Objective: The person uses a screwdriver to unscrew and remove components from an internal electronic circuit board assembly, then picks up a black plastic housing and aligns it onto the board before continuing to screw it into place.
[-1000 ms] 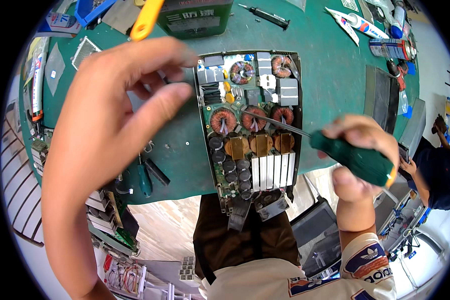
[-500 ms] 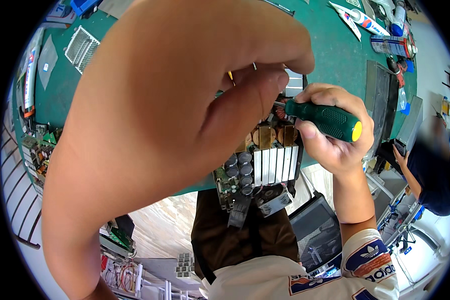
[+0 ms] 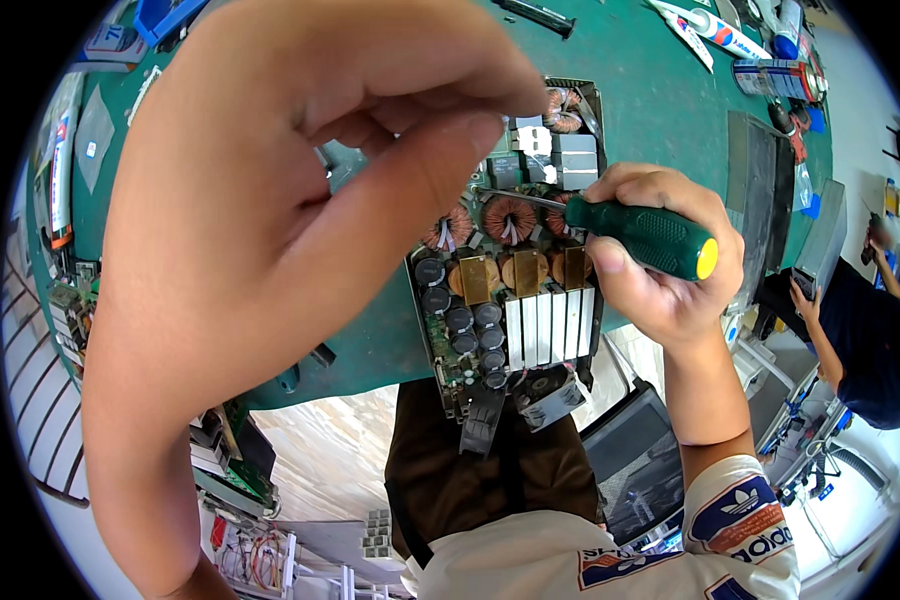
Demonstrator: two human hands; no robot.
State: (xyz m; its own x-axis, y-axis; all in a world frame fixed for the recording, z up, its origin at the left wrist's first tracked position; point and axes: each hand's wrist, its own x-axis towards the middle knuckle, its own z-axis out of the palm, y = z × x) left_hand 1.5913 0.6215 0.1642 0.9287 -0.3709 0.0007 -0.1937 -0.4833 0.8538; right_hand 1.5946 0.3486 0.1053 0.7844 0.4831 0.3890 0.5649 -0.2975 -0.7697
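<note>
In my right hand (image 3: 670,240) is a screwdriver (image 3: 645,238), its dark green handle ending in a yellow cap. Its thin shaft points left across the circuit board, above the copper-wound coils (image 3: 510,218). Whether the tip touches anything I cannot tell. The circuit board (image 3: 452,375) carries black capacitors, silver heat sinks and grey blocks, and reaches over the table's near edge. My left hand (image 3: 300,200) is large and close, raised over the board's left side. Its fingers are curled with the thumb near the index finger; anything between them is hidden.
The green table (image 3: 660,120) holds glue tubes (image 3: 720,35) and a can (image 3: 775,80) at far right, with a dark metal case (image 3: 755,210) below them. Another tube (image 3: 62,175) lies far left. A person in dark clothes (image 3: 860,330) is at right.
My left hand has moved left, uncovering more of the coils and grey blocks. The screwdriver and my right hand have stayed nearly in place.
</note>
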